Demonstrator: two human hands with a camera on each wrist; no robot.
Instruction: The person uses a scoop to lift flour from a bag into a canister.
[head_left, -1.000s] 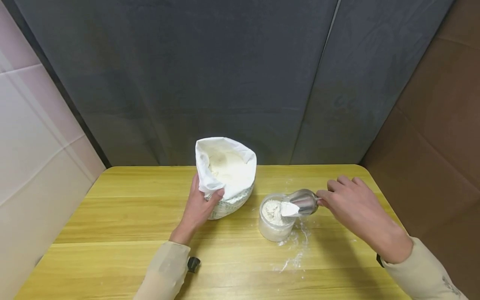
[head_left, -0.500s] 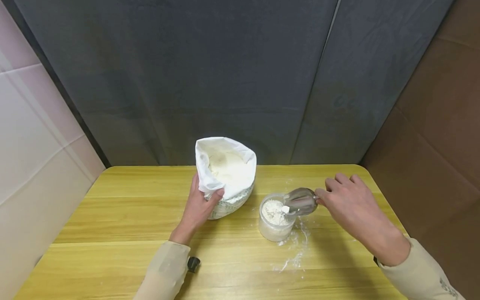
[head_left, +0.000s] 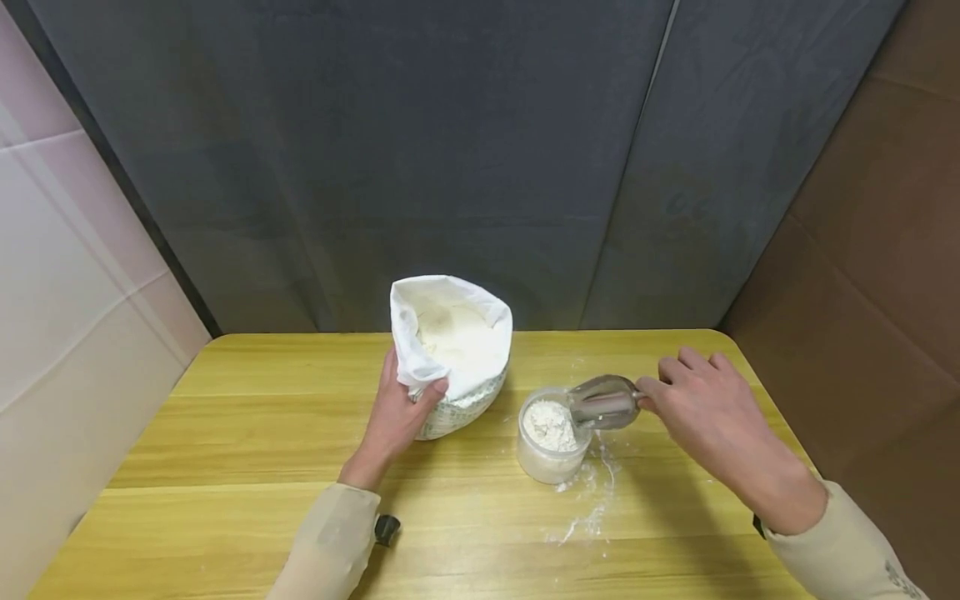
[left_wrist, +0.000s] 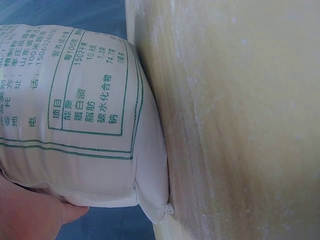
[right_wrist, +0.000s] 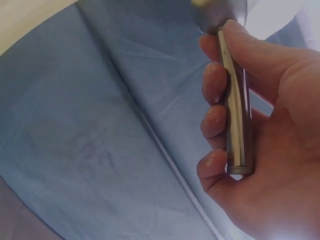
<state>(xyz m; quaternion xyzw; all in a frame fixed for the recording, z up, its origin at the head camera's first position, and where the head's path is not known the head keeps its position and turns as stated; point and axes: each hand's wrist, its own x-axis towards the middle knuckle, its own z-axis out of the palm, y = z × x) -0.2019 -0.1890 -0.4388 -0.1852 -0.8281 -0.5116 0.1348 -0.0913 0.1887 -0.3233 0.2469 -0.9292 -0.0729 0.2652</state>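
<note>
A white cloth sack of flour with green print stands on the table, its mouth open toward me. My left hand grips its near left side, thumb across the folded rim. In the left wrist view the sack's printed side shows, with a few fingers at its lower edge. My right hand holds a metal scoop by its handle, fingers curled round it in the right wrist view. The scoop is tipped over the right rim of a clear round jar, which holds white flour.
Spilled flour streaks the wooden table beside and in front of the jar. A dark grey partition rises at the table's back edge, a brown one at the right and a pale one at the left.
Flour has slid from the scoop into the jar, and the scoop has turned over so its inside no longer shows white. The left hand and sack have stayed put.
</note>
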